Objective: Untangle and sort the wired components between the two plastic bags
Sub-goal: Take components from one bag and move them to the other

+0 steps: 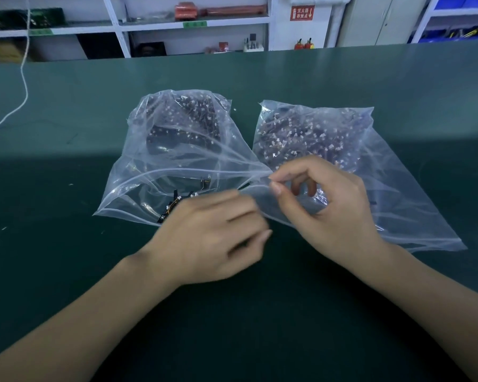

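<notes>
Two clear plastic bags lie side by side on the green bench (66,166), their mouths toward the person: the left bag (160,150) and the right bag (370,150), each with a dark heap of wired components showing through the film. The right hand (323,205) pinches the film between thumb and forefinger where the two bag mouths meet, the other fingers loosely curled above it, wrist raised off the bench. The left hand (213,232) sits at the mouth of the left bag, knuckles up and fingers curled under; it is blurred, so I cannot tell whether it grips anything. A few components (177,204) with black bodies, white plugs and thin wires lie just beside its knuckles inside the bag mouth. The step in hand looks like opening or steadying a bag mouth so pieces can be drawn out. To do it well, the right hand should keep the film lifted and taut so the opening stays wide, while the left takes one piece by its body, not its wire, and eases it free along the line of the tangle instead of tugging. Thin leads could snag on neighbouring plugs and drag a clump out.
</notes>
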